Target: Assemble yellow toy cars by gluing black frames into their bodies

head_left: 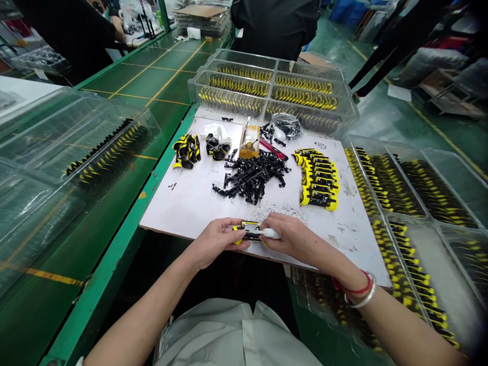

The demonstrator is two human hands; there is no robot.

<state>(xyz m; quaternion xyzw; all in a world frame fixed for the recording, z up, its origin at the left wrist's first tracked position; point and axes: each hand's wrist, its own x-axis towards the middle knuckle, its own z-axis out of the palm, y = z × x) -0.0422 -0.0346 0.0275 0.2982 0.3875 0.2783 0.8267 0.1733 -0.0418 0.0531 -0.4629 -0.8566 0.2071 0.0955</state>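
Note:
At the near edge of the white work board [183, 203], my left hand [214, 241] grips a black and yellow plastic part [250, 236] by its left end. My right hand [293, 235] is closed round a white-handled tool [271, 233], whose thin tip points left over the part. The exact kind of tool is too small to tell. Beyond my hands lies a heap of small black plastic pieces [255, 178]. A row of black and yellow parts [319, 180] sits to the right of the heap.
Loose yellow and black parts [186, 151] lie at the left, near an amber box [250, 145], a red tool [273, 149] and a plastic bag [286, 126]. Clear trays [353, 109] surround the board. A green conveyor [152, 81] runs along the left; a dark-clothed person [274, 25] sits ahead.

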